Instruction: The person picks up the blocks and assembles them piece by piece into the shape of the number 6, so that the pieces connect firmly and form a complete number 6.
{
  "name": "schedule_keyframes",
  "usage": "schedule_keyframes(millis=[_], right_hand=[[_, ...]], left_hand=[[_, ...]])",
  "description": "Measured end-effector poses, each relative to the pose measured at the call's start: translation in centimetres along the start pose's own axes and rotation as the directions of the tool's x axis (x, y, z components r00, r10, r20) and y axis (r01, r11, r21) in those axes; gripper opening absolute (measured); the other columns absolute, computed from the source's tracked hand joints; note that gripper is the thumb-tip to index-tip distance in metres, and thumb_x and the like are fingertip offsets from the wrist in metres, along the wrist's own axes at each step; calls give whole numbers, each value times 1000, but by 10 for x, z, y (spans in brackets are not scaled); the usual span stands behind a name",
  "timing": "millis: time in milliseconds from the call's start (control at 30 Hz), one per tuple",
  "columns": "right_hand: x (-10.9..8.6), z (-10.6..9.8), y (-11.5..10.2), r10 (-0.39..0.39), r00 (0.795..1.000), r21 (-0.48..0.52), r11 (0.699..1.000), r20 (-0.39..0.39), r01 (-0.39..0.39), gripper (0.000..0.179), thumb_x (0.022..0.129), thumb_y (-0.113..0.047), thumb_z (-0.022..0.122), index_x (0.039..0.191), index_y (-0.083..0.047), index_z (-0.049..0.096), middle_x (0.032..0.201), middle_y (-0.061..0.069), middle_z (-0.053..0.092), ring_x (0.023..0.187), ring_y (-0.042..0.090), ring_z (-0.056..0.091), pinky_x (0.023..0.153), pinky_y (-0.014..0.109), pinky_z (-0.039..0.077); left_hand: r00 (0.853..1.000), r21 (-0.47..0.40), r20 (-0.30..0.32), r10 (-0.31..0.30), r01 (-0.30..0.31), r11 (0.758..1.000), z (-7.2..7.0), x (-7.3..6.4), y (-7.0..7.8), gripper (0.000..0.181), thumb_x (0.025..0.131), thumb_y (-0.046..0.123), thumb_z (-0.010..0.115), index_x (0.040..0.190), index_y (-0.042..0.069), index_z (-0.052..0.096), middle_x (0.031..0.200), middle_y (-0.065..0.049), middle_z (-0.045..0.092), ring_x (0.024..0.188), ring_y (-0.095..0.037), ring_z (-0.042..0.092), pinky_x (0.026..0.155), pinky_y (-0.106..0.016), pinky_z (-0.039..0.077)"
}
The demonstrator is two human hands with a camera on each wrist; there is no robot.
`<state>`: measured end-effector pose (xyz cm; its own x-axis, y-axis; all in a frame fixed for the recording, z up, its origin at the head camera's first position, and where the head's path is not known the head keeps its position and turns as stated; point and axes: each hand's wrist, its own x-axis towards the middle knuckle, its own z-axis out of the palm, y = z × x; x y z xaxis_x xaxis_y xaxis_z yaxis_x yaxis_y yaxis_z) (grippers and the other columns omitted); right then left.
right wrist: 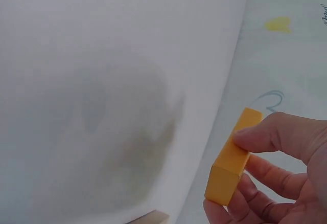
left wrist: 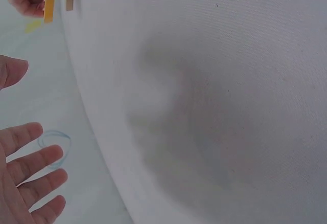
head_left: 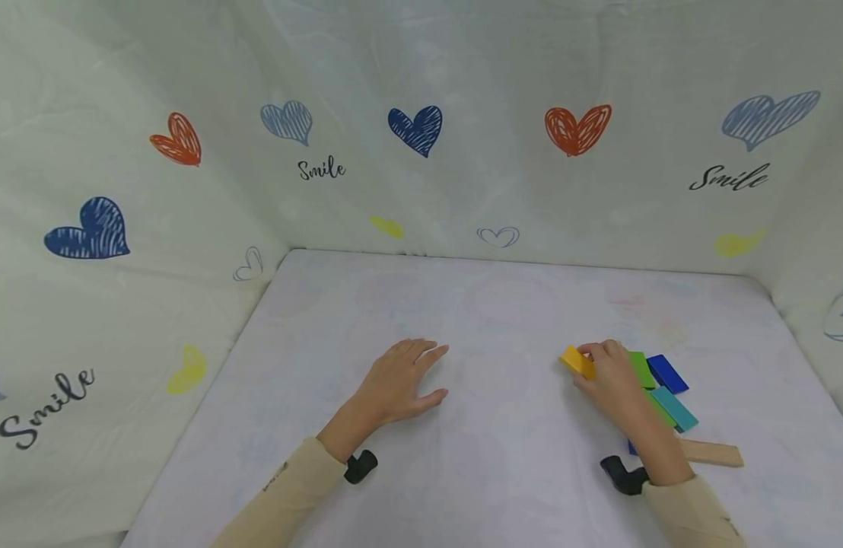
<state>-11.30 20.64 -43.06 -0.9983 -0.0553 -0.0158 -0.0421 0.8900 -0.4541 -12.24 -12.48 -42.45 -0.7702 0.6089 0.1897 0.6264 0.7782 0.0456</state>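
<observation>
My right hand (head_left: 613, 380) pinches an orange wooden block (head_left: 577, 362) between thumb and fingers, held up over the table. In the right wrist view the orange block (right wrist: 228, 160) shows its long face and one end, with the thumb on top. My left hand (head_left: 399, 383) hovers over the table left of centre, fingers spread and thumb apart, holding nothing. Its spread fingers (left wrist: 38, 170) also show in the left wrist view. Beside and beneath the right hand lie a green block (head_left: 642, 371), a blue block (head_left: 667, 374), a teal block (head_left: 675, 409) and a plain wooden block (head_left: 712, 453).
The white-covered table (head_left: 504, 472) reaches back to a cloth wall (head_left: 490, 175) printed with hearts and "Smile". A similar cloth rises on the left and right sides. The right forearm partly hides another blue block (head_left: 632, 447).
</observation>
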Motion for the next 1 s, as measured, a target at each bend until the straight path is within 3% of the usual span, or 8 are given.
schedule_keyframes(millis=[200,533,1000], right_hand=[[24,8,-12,-61,998,7,998,-6,61,39,81,-6,65,115,8,53,107,27,50,98,38,44,87,49,43],[62,26,-34,-147,989,100,984,16,145,36,80,-3,67,113,6,55,110,24,53,103,36,43,90,47,42],[94,50,-60,-241,969,138,963,61,231,30,78,-2,65,107,1,61,107,14,55,100,31,40,90,43,40]], left_hand=[[1000,0,9,-14,14,1000,1,-1,0,59,85,49,57,134,16,49,129,-4,55,121,-22,50,103,-37,37],[1000,0,-7,-12,12,1000,2,0,0,59,85,48,58,134,17,49,128,-4,55,120,-22,50,102,-37,38],[999,19,27,-29,28,999,1,0,-1,59,86,50,55,134,17,47,129,-3,54,121,-21,49,103,-37,38]])
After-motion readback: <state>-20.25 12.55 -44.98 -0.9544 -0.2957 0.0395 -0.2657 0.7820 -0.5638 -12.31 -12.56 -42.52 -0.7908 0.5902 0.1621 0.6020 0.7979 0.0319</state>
